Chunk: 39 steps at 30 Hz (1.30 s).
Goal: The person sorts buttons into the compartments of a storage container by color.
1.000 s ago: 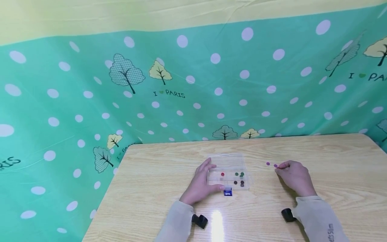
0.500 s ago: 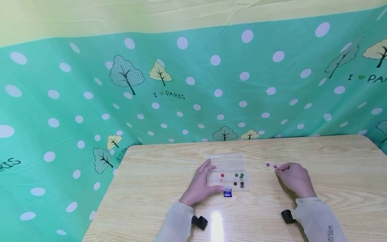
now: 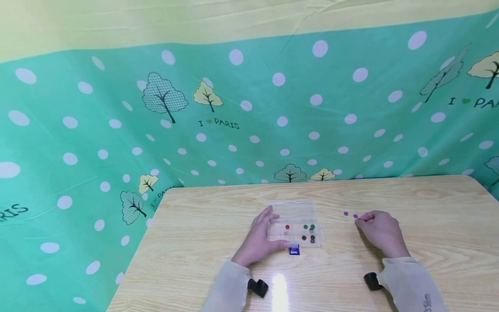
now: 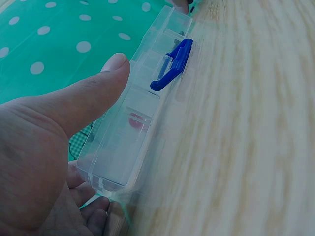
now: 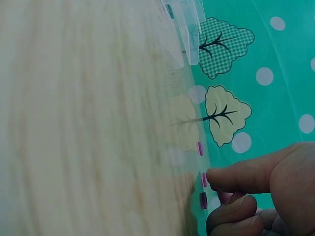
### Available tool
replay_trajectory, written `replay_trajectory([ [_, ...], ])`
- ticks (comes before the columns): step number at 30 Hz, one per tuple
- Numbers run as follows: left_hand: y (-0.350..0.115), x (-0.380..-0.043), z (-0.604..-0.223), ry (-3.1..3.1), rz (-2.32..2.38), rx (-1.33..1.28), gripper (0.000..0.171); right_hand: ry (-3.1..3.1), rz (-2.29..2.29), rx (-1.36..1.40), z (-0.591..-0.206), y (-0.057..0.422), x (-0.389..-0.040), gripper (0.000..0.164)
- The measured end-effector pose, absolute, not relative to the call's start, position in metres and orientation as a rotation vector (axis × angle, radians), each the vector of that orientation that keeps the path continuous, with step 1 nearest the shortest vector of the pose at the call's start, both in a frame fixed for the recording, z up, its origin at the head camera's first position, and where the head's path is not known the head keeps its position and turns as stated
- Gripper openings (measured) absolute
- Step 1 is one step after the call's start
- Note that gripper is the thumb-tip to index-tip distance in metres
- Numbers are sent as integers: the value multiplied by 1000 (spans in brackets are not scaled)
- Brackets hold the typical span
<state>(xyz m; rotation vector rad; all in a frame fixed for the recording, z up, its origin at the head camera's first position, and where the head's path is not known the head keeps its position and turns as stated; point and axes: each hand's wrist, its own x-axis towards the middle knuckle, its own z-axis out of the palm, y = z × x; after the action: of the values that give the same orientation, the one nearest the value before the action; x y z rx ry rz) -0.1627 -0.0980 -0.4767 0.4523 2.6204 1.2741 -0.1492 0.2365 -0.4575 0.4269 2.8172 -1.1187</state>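
Note:
My left hand holds the left end of a clear plastic compartment box, its thumb along the front near a blue latch. The lid is folded back. A red disc, green discs and dark discs lie in separate compartments. On the right, my right hand rests low at the table, thumb and forefinger pinching at a dark purple disc, partly hidden in the head view. Beside the fingertips lie two more purple discs, one close and one farther left.
The wooden table ends at the back against a green dotted cloth printed with trees. Black camera mounts sit at both wrists. A light glare shows on the tabletop near the front.
The scene shifts slightly down in the head view. Both hands, the box and the discs keep their places relative to each other.

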Motion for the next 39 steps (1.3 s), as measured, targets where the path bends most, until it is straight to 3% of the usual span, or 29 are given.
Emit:
replay_trajectory([
  [39, -99, -161, -477, 2615, 1287, 461, 89, 2924, -1179, 318, -440, 204, -144, 22],
])
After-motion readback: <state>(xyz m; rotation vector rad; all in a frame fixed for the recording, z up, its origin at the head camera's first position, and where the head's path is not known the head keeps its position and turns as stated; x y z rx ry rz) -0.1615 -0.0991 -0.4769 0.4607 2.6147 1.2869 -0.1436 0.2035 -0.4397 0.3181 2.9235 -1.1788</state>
